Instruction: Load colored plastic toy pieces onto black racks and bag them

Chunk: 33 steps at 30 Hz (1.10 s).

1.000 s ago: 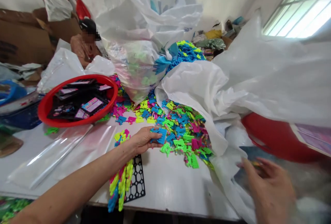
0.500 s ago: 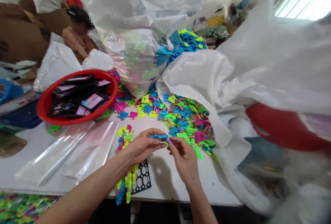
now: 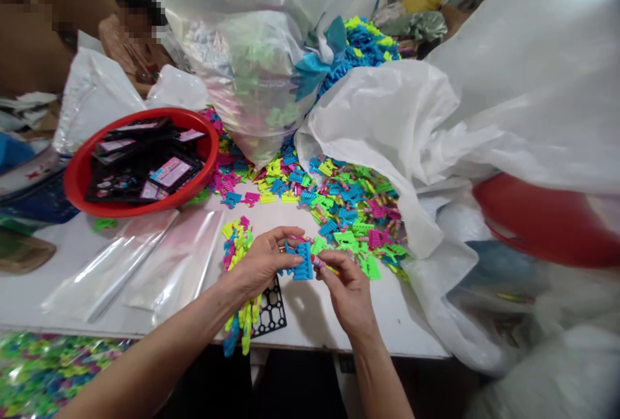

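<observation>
Blue, likely light and stiff, the centre piece point(image 3: 303, 264) suits the left hand point(image 3: 261, 257) pinching its side; the right hand point(image 3: 349, 286) pinches a pinkish part point(image 3: 318, 265).

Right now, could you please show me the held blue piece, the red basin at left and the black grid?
Blue piece point(image 3: 303, 263), head view, on its ridged face.
Red basin point(image 3: 74, 177), head view, on its left wall.
Black grid point(image 3: 282, 305), head view, its right edge.

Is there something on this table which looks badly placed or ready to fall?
Yes, the bundle of coloured pieces: its near end sticks out past the front edge of the table, so it might slip off.
</observation>
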Tool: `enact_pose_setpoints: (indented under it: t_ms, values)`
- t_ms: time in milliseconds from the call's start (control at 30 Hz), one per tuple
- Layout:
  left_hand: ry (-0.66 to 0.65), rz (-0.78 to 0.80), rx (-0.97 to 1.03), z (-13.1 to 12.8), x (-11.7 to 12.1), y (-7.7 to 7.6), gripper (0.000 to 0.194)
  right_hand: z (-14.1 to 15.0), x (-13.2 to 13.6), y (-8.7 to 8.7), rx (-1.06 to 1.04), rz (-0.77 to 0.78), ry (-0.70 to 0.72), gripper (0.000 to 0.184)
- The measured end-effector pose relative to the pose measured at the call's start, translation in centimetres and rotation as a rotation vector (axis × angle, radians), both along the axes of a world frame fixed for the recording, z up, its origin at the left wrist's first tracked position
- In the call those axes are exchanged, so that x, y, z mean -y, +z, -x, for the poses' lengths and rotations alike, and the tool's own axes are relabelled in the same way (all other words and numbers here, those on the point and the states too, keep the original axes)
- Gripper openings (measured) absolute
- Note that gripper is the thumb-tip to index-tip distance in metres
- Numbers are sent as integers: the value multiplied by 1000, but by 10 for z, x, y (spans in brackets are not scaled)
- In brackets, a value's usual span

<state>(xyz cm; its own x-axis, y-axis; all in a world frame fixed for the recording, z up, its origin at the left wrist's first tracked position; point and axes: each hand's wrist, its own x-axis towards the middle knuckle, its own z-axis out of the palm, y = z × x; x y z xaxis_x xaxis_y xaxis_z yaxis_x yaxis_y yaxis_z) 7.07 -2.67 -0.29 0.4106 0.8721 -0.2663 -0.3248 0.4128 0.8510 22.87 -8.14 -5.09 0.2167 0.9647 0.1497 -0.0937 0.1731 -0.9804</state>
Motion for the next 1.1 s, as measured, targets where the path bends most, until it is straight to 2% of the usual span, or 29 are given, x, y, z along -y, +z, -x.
enact_pose_setpoints:
  t_ms: [133,233,400,500,567,633,767,833,1000,1100]
  values:
    - [-64,-58,-33,-1,6,5,44,1,3,-6,-189,0,109,20]
    - [-108,-111,-90,0,9,8,41,-1,4,-9,-240,-17,192,19]
    - [-168,-98,-101,4,11,8,42,-13,8,-6,-10,-111,279,7]
    - [-178,-82,-143,9,12,6,44,-15,13,-3,153,-102,266,7]
    - [-167,-98,-166,11,12,5,45,-11,15,-5,185,-97,246,7]
    - [-169,-73,-128,10,13,4,45,-5,17,-9,121,-106,223,7]
    - [-232,110,33,4,16,5,43,3,17,-15,-187,-140,237,9]
    - [-224,135,52,1,17,7,39,2,16,-15,-215,-146,248,6]
    - [-135,-135,-154,2,16,19,32,-4,17,-14,-47,-137,173,7]
    - [-122,-186,-206,4,14,19,31,-1,20,-15,3,-149,118,9]
